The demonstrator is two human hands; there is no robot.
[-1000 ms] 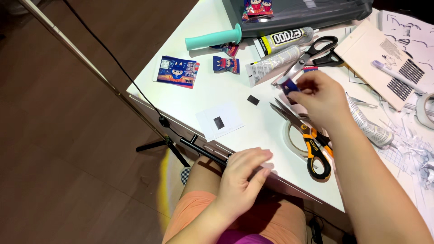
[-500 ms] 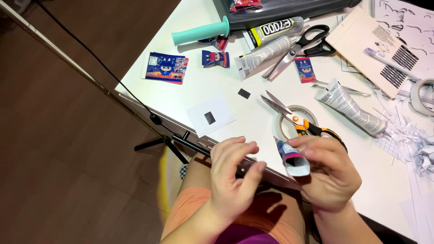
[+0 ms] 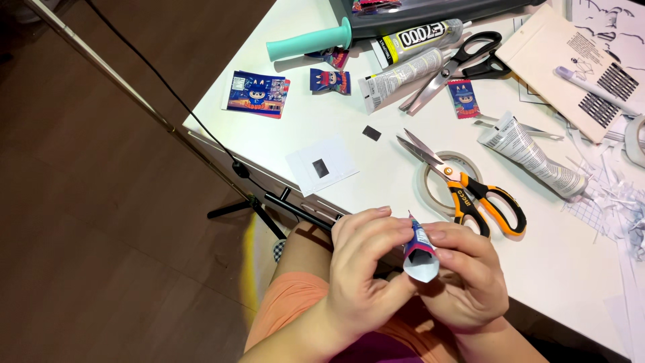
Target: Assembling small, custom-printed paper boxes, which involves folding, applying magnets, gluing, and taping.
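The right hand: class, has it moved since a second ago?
Yes. The right hand left the table by the orange-handled scissors and came down past the table edge, onto the paper piece.

Bright, even overhead light on the white table, soft short shadows beside the orange-handled scissors, dim brown floor at left, focus sharp throughout, slight wide-angle stretching toward edges.

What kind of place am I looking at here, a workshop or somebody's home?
Most likely a hobby craft desk, perhaps at home. The white table holds orange-handled scissors, glue tubes and paper scraps, and both hands fold a small printed paper piece at its edge.
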